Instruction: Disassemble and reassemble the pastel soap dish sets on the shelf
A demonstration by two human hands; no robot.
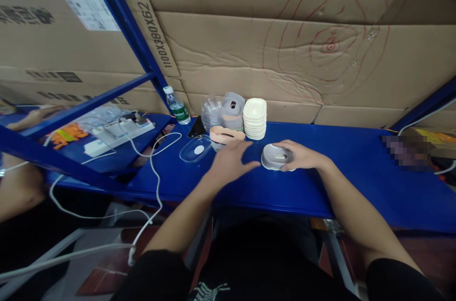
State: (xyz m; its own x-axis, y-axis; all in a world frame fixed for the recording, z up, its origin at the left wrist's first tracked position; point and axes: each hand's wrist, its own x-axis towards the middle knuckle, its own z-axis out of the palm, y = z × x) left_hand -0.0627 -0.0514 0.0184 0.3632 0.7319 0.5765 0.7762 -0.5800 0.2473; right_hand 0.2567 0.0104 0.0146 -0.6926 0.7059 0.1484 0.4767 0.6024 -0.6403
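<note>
My right hand [301, 155] is closed around the right side of a grey rounded plastic cover [272, 151] with a slot in its top, low over the blue table. A pale rim shows under the cover. My left hand [231, 161] hangs to its left, fingers spread and holding nothing. Just behind that hand stands a peach-coloured plastic piece [223, 135] with a cut-out, partly hidden by the fingers. A clear oval lid [194, 149] with a white round sticker lies left of it. Behind are a stack of cream trays [255, 118] and a stack of slotted covers [233, 104].
Clear plastic pieces [212, 113], a dark phone-like object [196, 127] and a water bottle [178, 106] stand along the back left. A white cable [156, 168] crosses the left edge. Another person's arm [19, 187] shows beside a power strip [119, 135]. Cardboard [228, 44] walls the back.
</note>
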